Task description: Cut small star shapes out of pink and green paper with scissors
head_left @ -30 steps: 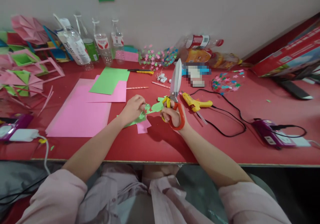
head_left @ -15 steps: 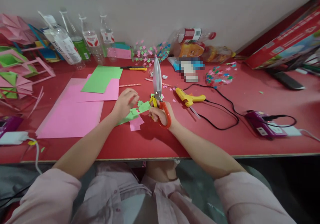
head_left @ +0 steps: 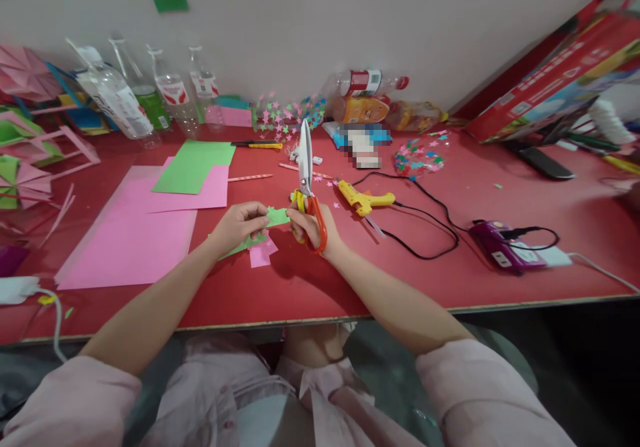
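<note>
Between both hands is a small piece of green paper (head_left: 277,216) with a jagged upper edge. My left hand (head_left: 241,226) pinches its left end. My right hand (head_left: 306,224) touches the paper's right end with its fingertips and also carries scissors (head_left: 306,160) with yellow and red-orange handles. The scissor blades are closed and point away from me, up toward the wall. Below the hands, a pink paper scrap (head_left: 262,252) and more green paper (head_left: 237,248) lie on the red table (head_left: 320,294).
Pink sheets (head_left: 130,234) and a green sheet (head_left: 195,166) lie at left. A yellow glue gun (head_left: 365,198) with a black cord rests right of the scissors, near a purple power strip (head_left: 507,247). Plastic bottles (head_left: 175,94) stand along the wall. A star-covered clear plastic piece (head_left: 419,159) sits behind the cord.
My left hand has moved in and closed on the left end of the green paper piece, which was in my right hand's fingers. The view has shifted slightly.
</note>
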Motion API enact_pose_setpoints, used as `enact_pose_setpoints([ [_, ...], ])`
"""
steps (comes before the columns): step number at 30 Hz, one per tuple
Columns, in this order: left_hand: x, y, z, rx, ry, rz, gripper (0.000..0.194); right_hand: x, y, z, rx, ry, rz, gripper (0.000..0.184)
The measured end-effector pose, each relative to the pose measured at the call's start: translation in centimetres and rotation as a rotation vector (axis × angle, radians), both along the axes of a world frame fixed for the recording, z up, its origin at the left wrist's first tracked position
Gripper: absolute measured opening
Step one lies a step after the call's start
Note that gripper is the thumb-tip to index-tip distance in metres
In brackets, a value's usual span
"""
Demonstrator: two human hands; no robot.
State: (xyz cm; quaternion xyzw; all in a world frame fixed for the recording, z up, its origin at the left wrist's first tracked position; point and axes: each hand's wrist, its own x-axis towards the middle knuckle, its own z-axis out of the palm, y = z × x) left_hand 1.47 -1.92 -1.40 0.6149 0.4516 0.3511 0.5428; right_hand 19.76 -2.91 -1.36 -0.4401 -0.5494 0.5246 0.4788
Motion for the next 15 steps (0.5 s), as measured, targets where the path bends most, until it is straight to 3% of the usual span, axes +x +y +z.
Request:
enact_pose_setpoints([
  [6,-0.3,-0.3,0.5,0.122,0.121,0.007,0.012,-0.1,-0.1,0.3,-0.088,-0.078,0.054,0.009],
  [9,-0.6,0.0,0.9,0.344,0.154,0.179,0.014,-0.2,-0.2,0.2,-0.090,-0.086,0.010,0.010],
  [11,-0.9,0.5,0.9,0.411,0.058,0.346,0.017,-0.2,-0.2,0.2,-0.052,-0.031,-0.048,0.012],
  [13,-1.2,1.1,0.6,0.350,-0.082,0.473,0.015,-0.3,-0.1,0.3,-0.015,0.072,-0.095,0.017],
  [15,-1.2,1.5,0.1,0.215,-0.157,0.498,0.010,-0.4,-0.1,0.3,-0.005,0.181,-0.121,0.021],
])
